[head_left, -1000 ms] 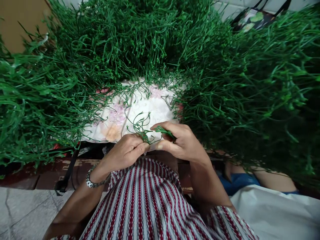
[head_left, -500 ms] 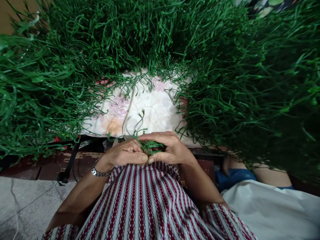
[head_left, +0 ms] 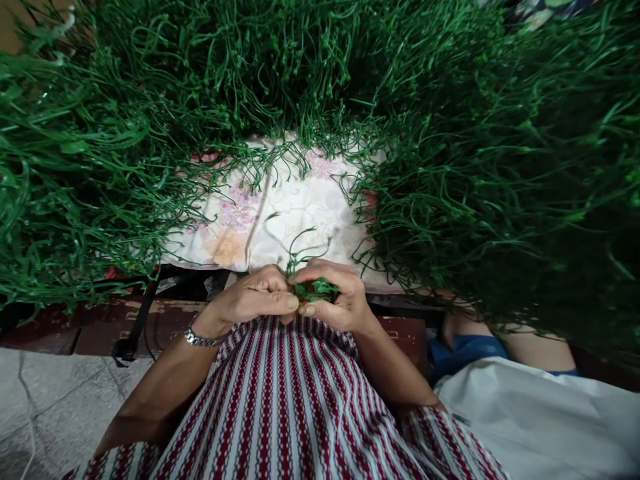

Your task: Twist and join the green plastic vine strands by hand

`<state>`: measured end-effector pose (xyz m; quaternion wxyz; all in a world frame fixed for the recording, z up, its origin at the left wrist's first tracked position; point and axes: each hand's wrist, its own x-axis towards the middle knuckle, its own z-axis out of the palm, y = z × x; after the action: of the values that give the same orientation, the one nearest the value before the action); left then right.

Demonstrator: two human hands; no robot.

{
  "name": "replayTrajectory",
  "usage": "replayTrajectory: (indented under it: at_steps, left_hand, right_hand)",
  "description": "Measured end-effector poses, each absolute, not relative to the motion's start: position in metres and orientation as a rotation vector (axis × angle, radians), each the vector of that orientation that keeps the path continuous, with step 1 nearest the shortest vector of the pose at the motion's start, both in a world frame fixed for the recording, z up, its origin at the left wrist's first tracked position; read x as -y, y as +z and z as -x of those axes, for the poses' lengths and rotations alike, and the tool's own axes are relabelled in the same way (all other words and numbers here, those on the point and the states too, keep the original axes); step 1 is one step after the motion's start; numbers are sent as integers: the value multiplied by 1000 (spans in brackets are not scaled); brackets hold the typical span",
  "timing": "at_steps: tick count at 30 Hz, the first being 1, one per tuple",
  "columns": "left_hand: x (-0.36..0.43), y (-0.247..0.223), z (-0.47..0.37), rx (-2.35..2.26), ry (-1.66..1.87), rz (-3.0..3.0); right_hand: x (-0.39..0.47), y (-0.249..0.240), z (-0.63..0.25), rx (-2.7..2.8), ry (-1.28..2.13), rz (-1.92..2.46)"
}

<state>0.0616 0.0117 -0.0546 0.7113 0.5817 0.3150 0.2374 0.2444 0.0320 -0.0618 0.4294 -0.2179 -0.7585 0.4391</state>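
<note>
My left hand (head_left: pixel 257 297) and my right hand (head_left: pixel 336 293) meet at the fingertips just above the striped cloth over my body. Curled inside my right hand is a small bunch of green stems (head_left: pixel 320 288). Thumb and fingers of my left hand are pinched together at the edge of that bunch, on the stems. A few thin stems (head_left: pixel 294 257) stick up from between the two hands over the flowered cloth (head_left: pixel 305 207). The parts of the stems under the fingers are hidden.
Large heaps of green stems lie to the left (head_left: pixel 75 173), at the back (head_left: pixel 280 60) and to the right (head_left: pixel 475 187) on the cloth. Another person's bare legs in blue shorts (head_left: pixel 467 350) show at the right, beside a pale sheet (head_left: pixel 540 413).
The stems poking up from between my hands have shifted right and spread apart. The bunch sits a little further right, inside my right hand. Both hands remain close together.
</note>
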Motion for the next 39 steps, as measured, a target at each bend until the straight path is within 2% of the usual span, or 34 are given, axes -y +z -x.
replayTrajectory:
  at_steps: [7, 14, 21, 25, 32, 35, 39]
  left_hand:
    - [-2, -35, -71, -1215, 917, -1213]
    - [-13, -50, -91, -1165, 1113, -821]
    - [-20, -48, -99, -1181, 1473, -478]
    - [-27, -46, -104, -1122, 1543, -362]
    - [-47, -48, -104, -1011, 1488, -263]
    - [-62, -42, -95, -1053, 1545, -316]
    - [-69, -38, -93, -1061, 1485, -518]
  right_hand:
    - [-40, -55, -248, 2122, 898, 588]
    - [-44, -54, -244, 2331, 747, 582]
    - [-42, -65, -230, 2299, 806, 858]
    - [-34, -67, -217, 2256, 764, 991]
    - [-12, -73, -206, 2300, 348, 1087]
    - [0, -71, -208, 2317, 392, 940]
    - [-7, -58, -226, 2199, 668, 989]
